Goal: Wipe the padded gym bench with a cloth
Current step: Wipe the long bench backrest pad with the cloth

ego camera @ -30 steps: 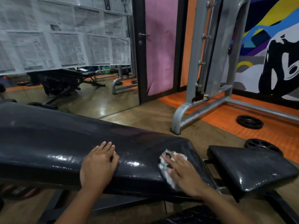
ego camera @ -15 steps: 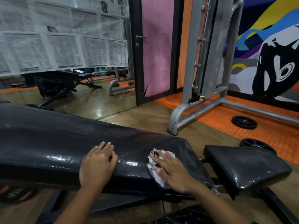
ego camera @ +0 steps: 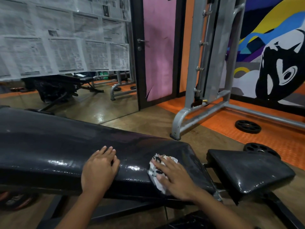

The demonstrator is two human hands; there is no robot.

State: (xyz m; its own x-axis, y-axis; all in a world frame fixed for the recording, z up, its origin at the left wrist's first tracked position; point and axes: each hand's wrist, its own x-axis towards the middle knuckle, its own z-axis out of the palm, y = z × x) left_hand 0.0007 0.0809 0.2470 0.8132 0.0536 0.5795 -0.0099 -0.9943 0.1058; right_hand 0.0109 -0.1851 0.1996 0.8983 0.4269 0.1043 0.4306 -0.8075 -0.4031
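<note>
The long black padded bench back [ego camera: 54, 146] runs from the left edge toward the centre, shiny and wet-looking along its near edge. A separate black seat pad [ego camera: 247, 169] lies to its right. A crumpled white cloth with dark marks [ego camera: 156, 171] lies on the right end of the long pad. My right hand [ego camera: 175, 179] presses flat on the cloth, fingers spread, covering most of it. My left hand [ego camera: 99, 169] rests palm-down on the pad's near edge, left of the cloth, holding nothing.
A grey steel rack frame [ego camera: 206, 80] stands on the orange mat behind the bench. Two black weight plates [ego camera: 247, 126] [ego camera: 260, 148] lie on the floor at right. A wall mirror [ego camera: 82, 96] partly covered with newspaper is at the back left, a pink door [ego camera: 158, 47] beside it.
My right hand with the cloth has slid leftward along the pad's right end, toward my left hand. My left hand has stayed in place.
</note>
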